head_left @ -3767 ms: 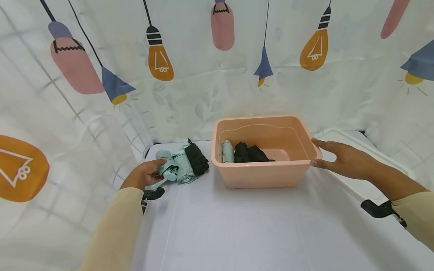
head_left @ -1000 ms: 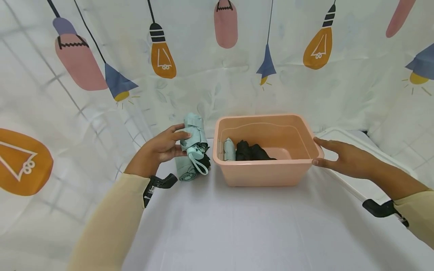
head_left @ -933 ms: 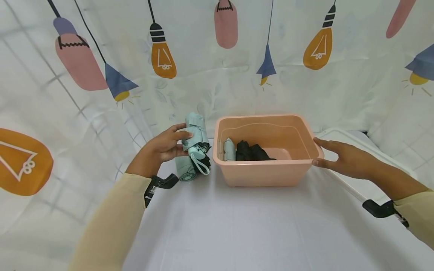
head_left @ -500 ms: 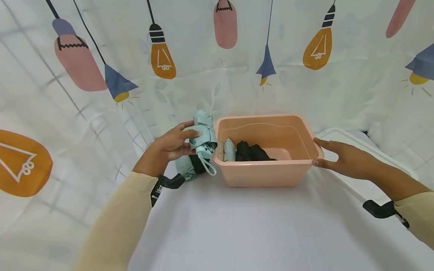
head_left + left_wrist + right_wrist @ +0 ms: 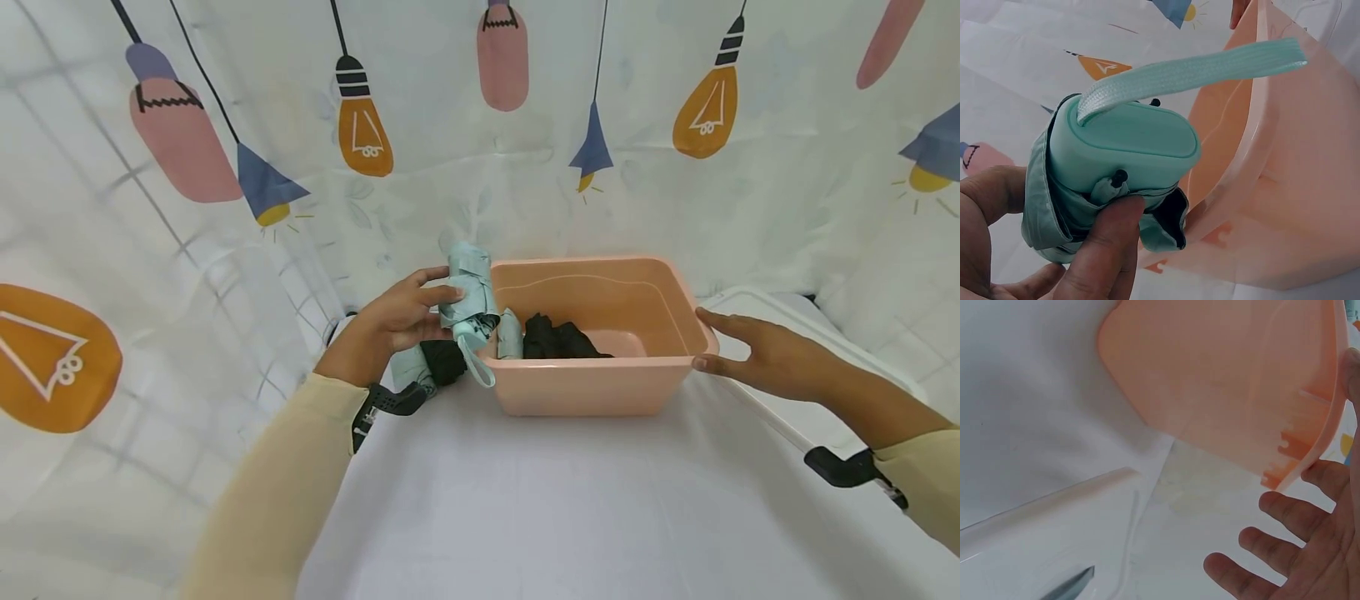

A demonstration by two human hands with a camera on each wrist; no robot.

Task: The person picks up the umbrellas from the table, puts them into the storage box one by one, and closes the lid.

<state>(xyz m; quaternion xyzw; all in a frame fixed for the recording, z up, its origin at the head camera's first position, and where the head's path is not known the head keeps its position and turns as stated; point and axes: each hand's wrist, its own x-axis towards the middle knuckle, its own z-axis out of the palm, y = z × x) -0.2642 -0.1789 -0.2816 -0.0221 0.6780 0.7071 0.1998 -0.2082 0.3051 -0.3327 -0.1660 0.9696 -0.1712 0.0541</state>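
My left hand (image 5: pixel 408 315) grips a mint-green folded umbrella (image 5: pixel 470 279), thumb and fingers around its wrapped cloth. The umbrella is upright at the left end of a peach plastic tub (image 5: pixel 577 387), handle end down in the head view. In the left wrist view the oval handle end (image 5: pixel 1141 134) and its wrist strap (image 5: pixel 1210 72) show close up. My right hand (image 5: pixel 780 358) touches the tub's right rim with thumb and forefinger spread, other fingers straight. Inside the tub lie a mint-green rolled umbrella (image 5: pixel 510 335) and black folded cloth bundles (image 5: pixel 558 337), likely umbrellas.
Behind my left hand, a mint-green rolled umbrella (image 5: pixel 411 367) and a black one (image 5: pixel 444 360) lie on the white table (image 5: pixel 540 500), partly hidden. A white lid-like tray (image 5: pixel 817 408) lies right of the tub. A lamp-printed curtain (image 5: pixel 450 192) hangs behind.
My left hand has taken the mint-green umbrella from the group on the table, lifted it and carried it right to the tub's left rim. The right hand has stayed at the tub.
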